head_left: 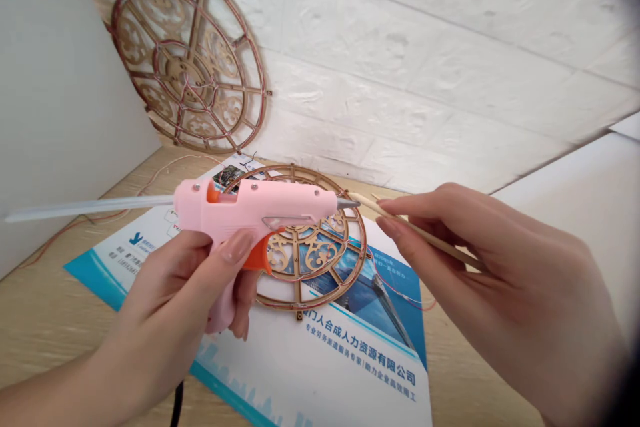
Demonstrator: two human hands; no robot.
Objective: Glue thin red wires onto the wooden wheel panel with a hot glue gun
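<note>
My left hand is wrapped round the handle of a pink hot glue gun with an orange trigger. A clear glue stick pokes out of its back end. Pinched in my right hand is a thin wooden stick, its tip close by the gun's metal nozzle; whether they touch I cannot tell. Below and behind the gun lies a round brown openwork frame with scroll patterns and thin wires, partly hidden by the gun.
A larger round openwork frame leans against the white wall at the back left. Under the smaller frame, a printed blue and white sheet covers part of the wooden table. Thin red wires trail leftward; a black cord hangs below my left hand.
</note>
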